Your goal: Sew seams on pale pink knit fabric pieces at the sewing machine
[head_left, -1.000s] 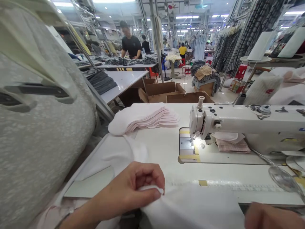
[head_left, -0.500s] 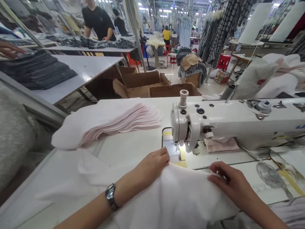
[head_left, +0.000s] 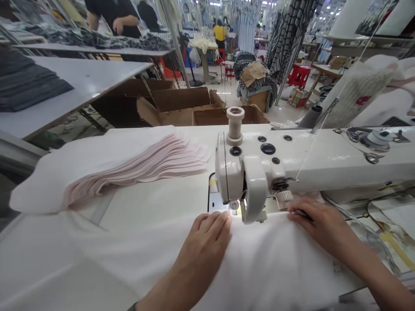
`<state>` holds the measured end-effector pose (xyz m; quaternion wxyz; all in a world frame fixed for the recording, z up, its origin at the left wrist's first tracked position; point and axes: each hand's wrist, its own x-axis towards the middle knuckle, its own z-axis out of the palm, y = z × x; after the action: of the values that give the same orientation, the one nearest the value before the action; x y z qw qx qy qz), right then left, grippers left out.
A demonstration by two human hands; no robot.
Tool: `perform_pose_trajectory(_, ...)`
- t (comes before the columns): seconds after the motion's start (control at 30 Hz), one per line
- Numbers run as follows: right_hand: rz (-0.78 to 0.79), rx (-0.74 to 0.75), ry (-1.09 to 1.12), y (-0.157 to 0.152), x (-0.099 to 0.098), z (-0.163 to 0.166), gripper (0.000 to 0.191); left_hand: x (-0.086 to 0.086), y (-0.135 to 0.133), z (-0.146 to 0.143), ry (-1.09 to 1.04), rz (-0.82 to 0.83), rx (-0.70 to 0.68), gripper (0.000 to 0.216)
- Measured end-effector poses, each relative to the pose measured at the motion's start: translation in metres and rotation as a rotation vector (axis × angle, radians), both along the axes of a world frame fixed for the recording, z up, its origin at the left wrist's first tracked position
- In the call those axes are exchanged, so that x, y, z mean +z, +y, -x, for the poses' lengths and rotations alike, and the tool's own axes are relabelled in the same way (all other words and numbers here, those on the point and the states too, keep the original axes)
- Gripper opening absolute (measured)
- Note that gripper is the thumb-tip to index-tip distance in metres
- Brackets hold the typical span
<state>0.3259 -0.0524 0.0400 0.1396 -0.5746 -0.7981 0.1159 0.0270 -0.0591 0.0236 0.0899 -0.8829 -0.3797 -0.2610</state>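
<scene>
White knit fabric lay against the foot of a white sewing machine.
Left hand and right hand pressed flat, fingers spread, pinching nothing.

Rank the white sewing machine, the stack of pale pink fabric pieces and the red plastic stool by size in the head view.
White sewing machine, pale pink fabric stack, then red plastic stool, far off, so unsure.

Left hand and right hand rest palm-down, well apart, both open
</scene>
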Motion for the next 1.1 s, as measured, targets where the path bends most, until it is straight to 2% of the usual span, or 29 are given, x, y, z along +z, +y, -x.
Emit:
perform_pose_trajectory(0.2,-0.271,-0.088,-0.226,0.010,-0.008,0.001,0.026,-0.001,0.015,-0.004,-0.029,-0.041,0.062,0.026)
perform_pose_trajectory(0.43,-0.484,-0.108,-0.287,0.014,-0.021,0.004,0.026,-0.010,0.021,-0.007,-0.060,-0.081,0.093,0.029)
perform_pose_trajectory(0.6,-0.530,-0.086,-0.279,0.016,-0.023,0.001,0.024,-0.008,0.023,-0.007,-0.061,-0.129,0.101,0.031)
perform_pose_trajectory(0.73,-0.433,-0.048,-0.278,0.016,-0.026,-0.008,0.020,-0.004,0.023,-0.004,-0.057,-0.120,0.066,0.027)
perform_pose_trajectory(0.83,-0.381,-0.083,-0.270,0.015,-0.029,-0.009,0.021,-0.004,0.022,-0.001,-0.039,-0.092,0.056,0.024)
perform_pose_trajectory(0.97,-0.439,-0.166,-0.280,0.014,-0.032,0.000,0.024,-0.006,0.022,0.001,-0.042,-0.086,0.056,0.021)
perform_pose_trajectory(1.1,-0.508,-0.177,-0.305,0.015,-0.033,0.006,0.025,-0.006,0.023,0.001,-0.018,-0.070,0.062,0.020)
